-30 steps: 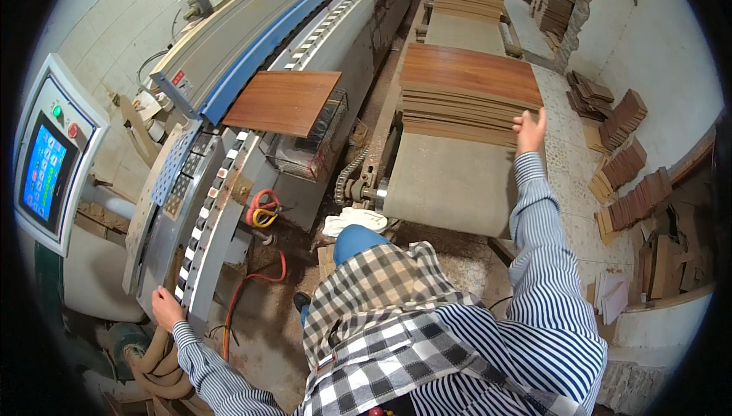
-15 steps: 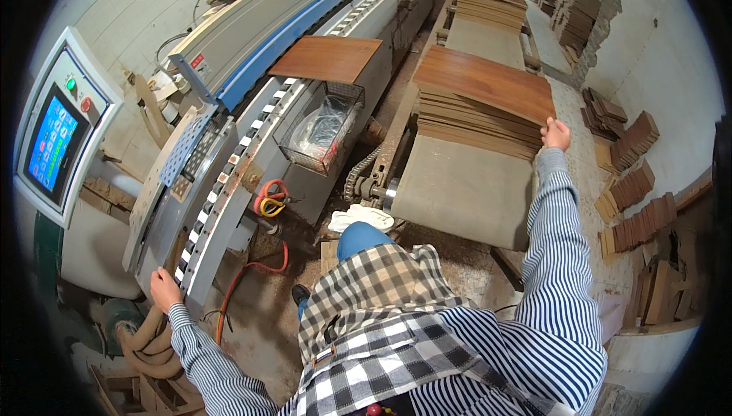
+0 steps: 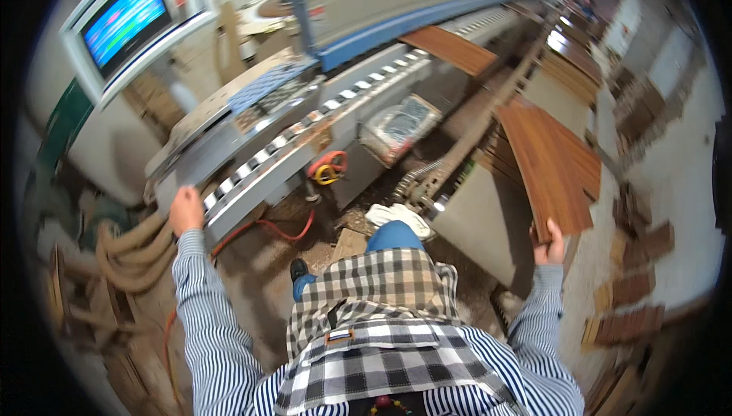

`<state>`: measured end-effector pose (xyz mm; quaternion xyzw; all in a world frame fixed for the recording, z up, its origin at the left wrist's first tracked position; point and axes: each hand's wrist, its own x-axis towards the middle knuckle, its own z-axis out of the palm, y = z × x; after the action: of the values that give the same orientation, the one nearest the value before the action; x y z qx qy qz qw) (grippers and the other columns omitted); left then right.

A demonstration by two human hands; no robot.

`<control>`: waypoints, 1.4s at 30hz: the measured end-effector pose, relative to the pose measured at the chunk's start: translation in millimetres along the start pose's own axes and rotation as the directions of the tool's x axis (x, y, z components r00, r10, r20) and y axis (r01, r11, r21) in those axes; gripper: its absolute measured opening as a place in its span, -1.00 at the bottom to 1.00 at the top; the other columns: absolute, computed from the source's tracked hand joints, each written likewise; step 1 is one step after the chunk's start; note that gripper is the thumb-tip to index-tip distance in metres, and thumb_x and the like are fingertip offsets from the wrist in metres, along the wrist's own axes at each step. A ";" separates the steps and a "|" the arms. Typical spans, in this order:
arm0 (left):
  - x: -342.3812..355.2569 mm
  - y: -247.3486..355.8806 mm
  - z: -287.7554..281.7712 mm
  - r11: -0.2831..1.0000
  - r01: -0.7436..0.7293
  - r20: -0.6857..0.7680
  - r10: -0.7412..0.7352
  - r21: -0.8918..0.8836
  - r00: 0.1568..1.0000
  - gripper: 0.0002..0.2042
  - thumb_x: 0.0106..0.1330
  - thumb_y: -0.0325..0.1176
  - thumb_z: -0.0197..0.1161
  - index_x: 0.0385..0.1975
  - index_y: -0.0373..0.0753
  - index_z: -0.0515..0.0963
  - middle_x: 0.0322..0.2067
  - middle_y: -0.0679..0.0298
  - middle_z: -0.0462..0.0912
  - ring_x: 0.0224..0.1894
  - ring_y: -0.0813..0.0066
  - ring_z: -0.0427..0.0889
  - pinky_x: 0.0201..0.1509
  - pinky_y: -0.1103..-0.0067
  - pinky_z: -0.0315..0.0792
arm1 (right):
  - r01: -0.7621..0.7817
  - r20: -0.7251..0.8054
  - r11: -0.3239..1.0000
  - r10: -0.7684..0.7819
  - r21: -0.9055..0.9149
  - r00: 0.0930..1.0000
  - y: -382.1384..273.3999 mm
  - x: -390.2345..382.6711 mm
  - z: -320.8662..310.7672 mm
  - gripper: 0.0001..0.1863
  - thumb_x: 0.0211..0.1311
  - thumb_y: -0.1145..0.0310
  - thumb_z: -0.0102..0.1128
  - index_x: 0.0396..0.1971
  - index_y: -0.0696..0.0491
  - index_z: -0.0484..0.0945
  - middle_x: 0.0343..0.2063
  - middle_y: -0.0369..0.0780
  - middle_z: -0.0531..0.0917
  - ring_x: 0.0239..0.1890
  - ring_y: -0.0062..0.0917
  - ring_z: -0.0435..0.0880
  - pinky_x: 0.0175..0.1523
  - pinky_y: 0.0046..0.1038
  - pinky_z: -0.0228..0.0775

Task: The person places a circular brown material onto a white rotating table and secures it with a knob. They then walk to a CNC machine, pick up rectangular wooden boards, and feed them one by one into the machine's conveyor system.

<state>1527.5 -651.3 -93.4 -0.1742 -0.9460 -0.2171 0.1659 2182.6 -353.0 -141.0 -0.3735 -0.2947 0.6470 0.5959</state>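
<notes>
My right hand (image 3: pixel 548 242) grips the near corner of a reddish wood-grain panel (image 3: pixel 543 164), which is lifted and tilted off the panel stack (image 3: pixel 579 153) on the conveyor (image 3: pixel 476 221). My left hand (image 3: pixel 187 210) is closed at the near end of the long machine, beside its rail of small white rollers (image 3: pixel 259 160); what its fingers hold, if anything, is hidden. Another wood-grain panel (image 3: pixel 450 50) lies farther along the machine, against its blue guide beam.
A control screen (image 3: pixel 123 19) stands at upper left. Thick hoses (image 3: pixel 126 256) lie below it. A wire basket with a bag (image 3: pixel 400 126), coiled air hoses (image 3: pixel 328 166) and a white cloth (image 3: pixel 396 218) are between machine and conveyor. Board stacks (image 3: pixel 621 324) line the right wall.
My right hand has lifted and pulled a panel toward me from the stack top. My view has turned, so the machine sits higher and farther right. My left hand stays closed at the machine's end.
</notes>
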 end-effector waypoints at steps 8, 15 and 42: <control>-3.1 6.0 -6.0 0.998 0.031 0.004 -0.031 0.050 1.000 -0.66 0.24 -0.09 -0.10 -0.46 -0.22 0.50 -0.45 -0.02 0.58 -0.35 -0.04 0.56 -0.27 0.18 0.40 | -0.230 0.321 0.972 0.203 0.050 0.925 63.9 -56.6 74.1 -0.61 0.02 0.42 0.10 -0.09 0.14 0.38 -0.21 -0.19 0.56 -0.20 -0.38 0.56 -0.13 -0.29 0.49; -6.7 7.1 -14.0 1.000 0.025 -0.012 -0.025 0.012 1.000 -0.66 0.24 -0.11 -0.09 -0.49 -0.25 0.50 -0.48 -0.05 0.58 -0.38 -0.03 0.56 -0.28 0.20 0.40 | -0.433 0.549 0.892 0.428 -0.129 0.718 131.9 -90.3 206.4 -0.55 -0.05 0.54 0.13 -0.06 0.21 0.34 -0.21 -0.16 0.54 -0.18 -0.40 0.55 -0.05 -0.35 0.43; -7.6 9.2 -11.7 1.000 0.018 -0.010 -0.018 0.009 1.000 -0.68 0.23 -0.12 -0.08 -0.49 -0.24 0.49 -0.48 -0.03 0.58 -0.37 -0.02 0.56 -0.27 0.21 0.40 | -0.208 0.836 0.865 0.497 -0.457 0.232 223.6 -148.2 322.7 -0.73 0.10 0.40 0.20 -0.22 0.20 0.49 -0.35 -0.24 0.58 -0.31 -0.57 0.54 -0.18 -0.53 0.41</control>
<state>1540.8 -651.0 -83.1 -0.1638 -0.9478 -0.2150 0.1693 1791.7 -505.3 -129.7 -0.0584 -0.5679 0.8152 0.0977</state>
